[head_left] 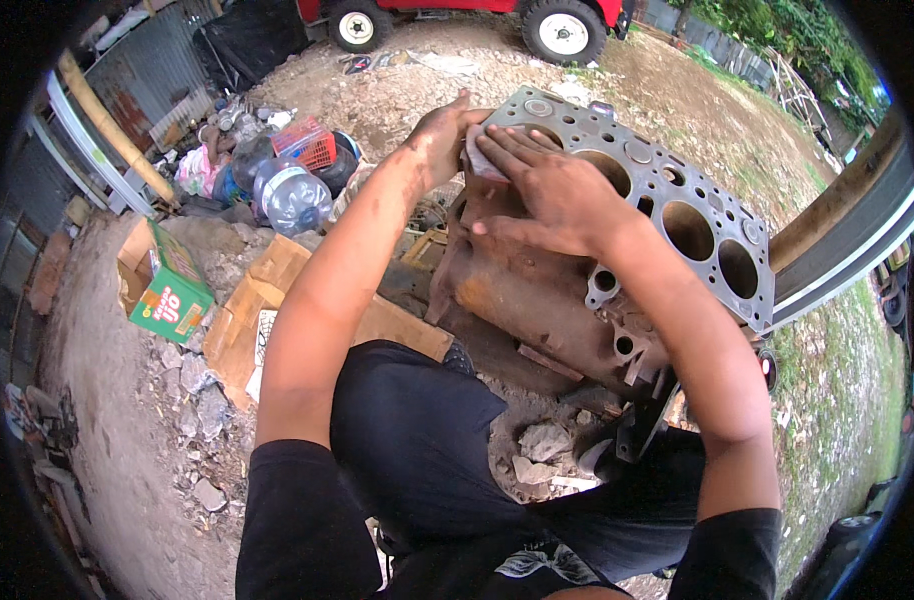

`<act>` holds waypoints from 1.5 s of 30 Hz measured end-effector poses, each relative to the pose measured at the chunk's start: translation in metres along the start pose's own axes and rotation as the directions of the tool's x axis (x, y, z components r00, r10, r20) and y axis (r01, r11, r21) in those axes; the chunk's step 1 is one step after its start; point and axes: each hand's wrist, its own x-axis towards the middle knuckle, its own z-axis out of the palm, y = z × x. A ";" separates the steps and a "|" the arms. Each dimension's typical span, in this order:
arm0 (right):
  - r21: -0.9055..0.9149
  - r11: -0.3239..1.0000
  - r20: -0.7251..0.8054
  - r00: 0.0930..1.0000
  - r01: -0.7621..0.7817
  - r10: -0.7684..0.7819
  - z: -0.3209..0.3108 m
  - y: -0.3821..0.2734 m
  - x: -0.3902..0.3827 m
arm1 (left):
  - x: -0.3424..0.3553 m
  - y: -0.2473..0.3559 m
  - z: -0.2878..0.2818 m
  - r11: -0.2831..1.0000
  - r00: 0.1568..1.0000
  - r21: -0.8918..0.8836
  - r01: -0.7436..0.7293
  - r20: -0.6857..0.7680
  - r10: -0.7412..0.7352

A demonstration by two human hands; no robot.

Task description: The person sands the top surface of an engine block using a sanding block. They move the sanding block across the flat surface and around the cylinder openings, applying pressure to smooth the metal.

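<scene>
A bare engine block (537, 285) stands tilted before me, its side brown with rust. Its flat grey top face (712, 205) has large cylinder bores and many smaller holes. My right hand (562, 195) lies with fingers stretched out over a pinkish-grey sheet (484, 160), pressed against the block's far left end. Whether the sheet is cloth or sandpaper I cannot tell. At that same corner, my left hand (439, 143) curls in beside the sheet, one finger pointing up. Its other fingers are partly hidden, and what they grip is not visible.
A green carton (172, 290) and flattened cardboard (239, 335) lie on the left. Beyond them are a large clear plastic bottle (292, 195) and a red crate (307, 143). Stones (544, 441) lie below the block. A post (837, 200) rises at right; a red vehicle (457, 5) stands behind.
</scene>
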 end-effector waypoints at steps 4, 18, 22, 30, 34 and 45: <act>0.006 1.000 0.095 0.995 -0.026 0.026 -0.018 -0.011 -0.015 | -0.008 -0.001 -0.022 0.991 0.993 0.132 -0.012 -0.115 0.027; 0.059 0.998 0.073 0.997 0.029 -0.033 -0.022 -0.009 -0.014 | -0.004 -0.007 -0.027 0.983 0.975 0.184 -0.019 -0.214 0.058; -0.013 0.997 -0.023 0.997 0.072 -0.072 0.011 -0.004 0.030 | 0.014 -0.013 -0.043 0.996 0.964 0.087 0.001 -0.267 0.022; 0.019 0.997 0.009 0.997 0.076 -0.076 0.000 -0.004 0.018 | 0.021 -0.018 -0.035 0.985 0.941 0.167 0.037 -0.336 0.021; 0.088 0.993 0.083 0.993 0.078 -0.085 -0.006 -0.008 0.015 | 0.019 -0.019 -0.050 0.989 0.955 0.147 0.024 -0.295 0.020; -0.005 0.998 0.090 0.994 0.068 -0.067 -0.014 -0.023 0.011 | -0.010 -0.015 -0.060 0.965 0.945 0.260 0.043 -0.324 0.045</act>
